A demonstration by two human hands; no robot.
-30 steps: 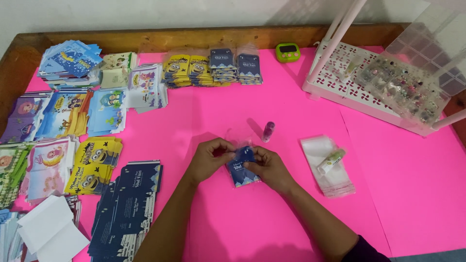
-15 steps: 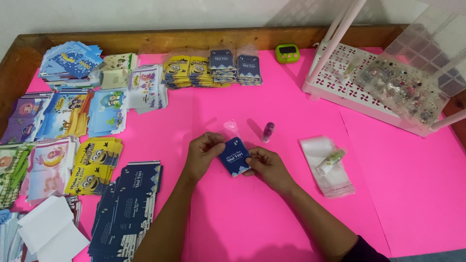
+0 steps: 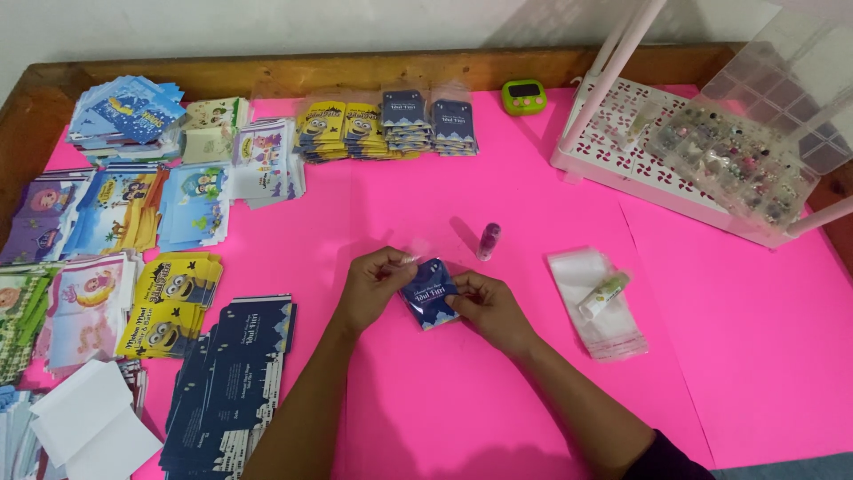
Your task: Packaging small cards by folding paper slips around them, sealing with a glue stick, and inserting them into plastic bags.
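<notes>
Dark blue card (image 3: 429,292) looks like printed paper inside a glossy clear plastic sleeve (image 3: 414,252); table cover (image 3: 498,391) is matt pink paper, smooth; table rim (image 3: 293,75) is bare wood; clear bags (image 3: 593,307) are shiny thin plastic.

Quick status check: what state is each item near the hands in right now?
Left hand: pinching the clear sleeve's top edge.
Right hand: gripping the dark blue card.
Dark blue card: held tilted between both hands, just above the pink mat.
Small purple bottle: upright, untouched.
Clear sleeves stack: lying flat.
Green tube: lying on that stack.
Compartment box: lid open.
</notes>
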